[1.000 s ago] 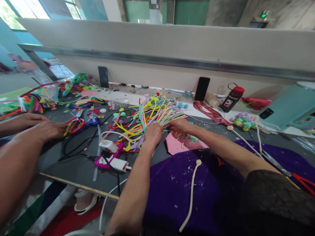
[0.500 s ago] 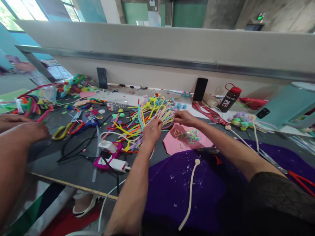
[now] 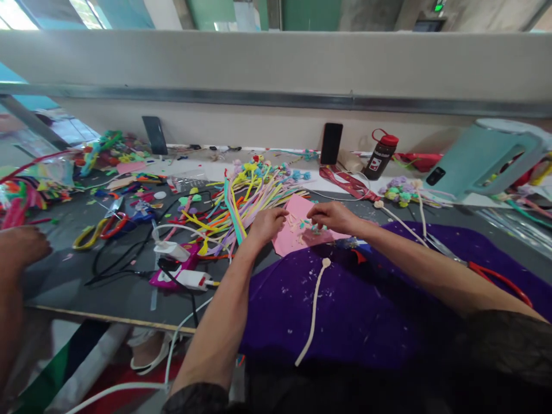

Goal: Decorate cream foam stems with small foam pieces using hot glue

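A: Both hands have come off the heap of pipe cleaners since a second ago and now sit over the pink sheet.

B: How does the left hand look?

A: Curled, fingertips drawn together at the sheet's left part. Whether it pinches anything, I cannot tell; the fingers hide it.

B: And the right hand?

A: Knuckles up, fingers bent down onto the sheet's upper right, just beside the small coloured bits lying there. Again I cannot tell if it grips one.

B: Where is the sheet itself?

A: Flat on the grey table, between the pipe cleaners and the purple cloth, its near edge touching the cloth.

B: Anything else around?

A: A white cord lies across the cloth. A white charger rests on something magenta to the left. Another person's hand rests at the far left edge, well apart. A dark bottle with a red cap stands by the back wall.
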Action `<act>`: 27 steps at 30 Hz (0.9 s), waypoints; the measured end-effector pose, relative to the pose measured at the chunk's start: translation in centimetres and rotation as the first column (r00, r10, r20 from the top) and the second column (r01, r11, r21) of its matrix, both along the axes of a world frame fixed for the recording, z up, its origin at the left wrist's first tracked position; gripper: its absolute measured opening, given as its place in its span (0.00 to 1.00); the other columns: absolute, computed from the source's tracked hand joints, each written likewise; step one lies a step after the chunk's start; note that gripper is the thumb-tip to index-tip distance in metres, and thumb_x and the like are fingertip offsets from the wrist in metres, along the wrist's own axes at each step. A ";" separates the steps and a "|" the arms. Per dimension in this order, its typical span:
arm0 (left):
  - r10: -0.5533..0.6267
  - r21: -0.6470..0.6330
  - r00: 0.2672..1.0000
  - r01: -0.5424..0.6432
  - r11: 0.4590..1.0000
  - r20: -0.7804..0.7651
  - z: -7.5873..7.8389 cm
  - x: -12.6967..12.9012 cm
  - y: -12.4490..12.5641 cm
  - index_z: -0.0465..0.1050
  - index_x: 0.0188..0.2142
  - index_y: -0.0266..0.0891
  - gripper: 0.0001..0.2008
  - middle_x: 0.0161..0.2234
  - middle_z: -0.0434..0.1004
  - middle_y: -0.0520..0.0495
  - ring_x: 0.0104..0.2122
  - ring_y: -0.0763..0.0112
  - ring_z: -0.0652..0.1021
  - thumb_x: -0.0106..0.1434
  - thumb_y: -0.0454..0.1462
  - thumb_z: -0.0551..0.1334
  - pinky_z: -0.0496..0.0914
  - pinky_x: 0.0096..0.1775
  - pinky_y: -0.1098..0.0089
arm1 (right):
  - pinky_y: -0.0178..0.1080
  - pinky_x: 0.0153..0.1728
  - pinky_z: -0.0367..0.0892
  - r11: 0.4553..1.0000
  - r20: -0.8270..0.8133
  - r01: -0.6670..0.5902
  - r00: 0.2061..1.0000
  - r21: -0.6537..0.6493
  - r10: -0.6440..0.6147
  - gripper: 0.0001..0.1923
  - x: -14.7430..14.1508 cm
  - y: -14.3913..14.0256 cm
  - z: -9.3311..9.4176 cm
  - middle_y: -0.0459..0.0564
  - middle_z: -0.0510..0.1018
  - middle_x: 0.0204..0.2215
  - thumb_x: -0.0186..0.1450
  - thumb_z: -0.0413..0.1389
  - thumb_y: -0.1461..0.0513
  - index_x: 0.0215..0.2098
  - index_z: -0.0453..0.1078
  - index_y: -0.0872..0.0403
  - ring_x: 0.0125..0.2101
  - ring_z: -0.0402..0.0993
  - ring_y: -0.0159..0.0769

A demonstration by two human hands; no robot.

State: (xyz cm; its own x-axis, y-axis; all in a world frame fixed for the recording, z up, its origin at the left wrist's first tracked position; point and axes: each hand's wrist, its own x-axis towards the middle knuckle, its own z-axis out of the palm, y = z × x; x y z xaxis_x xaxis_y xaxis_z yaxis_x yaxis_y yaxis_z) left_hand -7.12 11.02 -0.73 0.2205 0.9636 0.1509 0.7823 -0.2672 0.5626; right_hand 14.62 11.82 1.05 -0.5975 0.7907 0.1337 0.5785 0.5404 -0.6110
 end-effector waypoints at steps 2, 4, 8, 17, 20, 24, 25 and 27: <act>0.065 0.056 0.994 -0.060 0.997 -0.090 0.9 0.7 -0.9 0.73 0.41 0.39 0.15 0.32 0.78 0.49 0.32 0.71 0.76 0.56 0.35 0.53 0.66 0.36 0.73 | 0.29 0.25 0.62 1.000 -0.034 0.021 0.999 -0.019 -0.022 0.10 1.8 -1.7 0.7 0.46 0.75 0.25 0.60 0.48 0.65 0.36 0.70 0.57 0.23 0.72 0.28; 0.072 0.081 0.985 -0.060 0.995 -0.157 1.8 1.8 -2.2 0.74 0.39 0.40 0.14 0.31 0.78 0.49 0.32 0.70 0.76 0.57 0.37 0.53 0.65 0.35 0.73 | 0.29 0.25 0.61 0.999 -0.007 0.034 0.999 0.035 -0.034 0.09 3.6 -3.6 1.3 0.45 0.75 0.24 0.60 0.49 0.64 0.35 0.70 0.56 0.23 0.71 0.28; -0.064 0.038 0.946 0.080 0.996 -0.317 3.0 4.7 -5.8 0.76 0.32 0.40 0.16 0.29 0.78 0.46 0.31 0.68 0.75 0.58 0.45 0.52 0.62 0.32 0.72 | 0.31 0.28 0.60 0.975 0.082 0.047 0.994 0.219 -0.067 0.09 6.2 -6.8 1.9 0.48 0.76 0.27 0.60 0.50 0.64 0.34 0.71 0.56 0.28 0.71 0.31; -0.106 -0.125 0.849 0.047 0.991 -0.517 0.1 9.3 -9.7 0.76 0.28 0.41 0.18 0.28 0.76 0.43 0.31 0.62 0.75 0.51 0.51 0.57 0.62 0.29 0.69 | 0.30 0.26 0.59 0.964 -0.101 0.176 0.982 0.200 -0.159 0.08 9.0 -10.9 0.9 0.46 0.74 0.24 0.59 0.50 0.64 0.32 0.72 0.56 0.24 0.68 0.28; -0.051 -0.106 0.874 -0.001 0.994 -0.484 -0.8 9.8 -9.7 0.75 0.26 0.40 0.13 0.27 0.76 0.44 0.31 0.63 0.74 0.49 0.47 0.60 0.62 0.30 0.70 | 0.29 0.22 0.60 0.971 -0.302 0.237 0.928 0.030 -0.217 0.09 9.7 -11.2 -0.6 0.45 0.73 0.22 0.59 0.49 0.63 0.31 0.71 0.57 0.21 0.68 0.27; -0.058 -0.179 0.988 0.031 0.983 -0.146 -1.0 9.6 -9.5 0.72 0.23 0.39 0.11 0.21 0.74 0.48 0.25 0.71 0.73 0.50 0.44 0.60 0.62 0.27 0.73 | 0.30 0.19 0.61 0.948 -0.417 0.296 0.852 -0.113 -0.316 0.09 10.9 -10.9 -1.9 0.45 0.72 0.20 0.58 0.50 0.61 0.30 0.70 0.58 0.18 0.68 0.28; -0.074 -0.244 0.997 0.079 0.967 0.029 -0.9 9.5 -9.4 0.71 0.23 0.38 0.12 0.20 0.72 0.49 0.21 0.73 0.71 0.51 0.45 0.59 0.62 0.25 0.74 | 0.30 0.20 0.61 0.947 -0.417 0.300 0.851 -0.115 -0.321 0.09 11.1 -10.8 -2.0 0.45 0.72 0.19 0.58 0.50 0.61 0.30 0.70 0.58 0.18 0.68 0.28; -0.040 -0.362 0.925 0.187 0.913 0.378 -0.8 9.4 -9.4 0.69 0.25 0.36 0.13 0.20 0.72 0.50 0.17 0.77 0.68 0.52 0.46 0.59 0.60 0.20 0.76 | 0.30 0.20 0.61 0.951 -0.403 0.291 0.861 -0.108 -0.310 0.09 11.3 -10.8 -2.1 0.44 0.71 0.20 0.58 0.50 0.61 0.30 0.70 0.57 0.18 0.67 0.28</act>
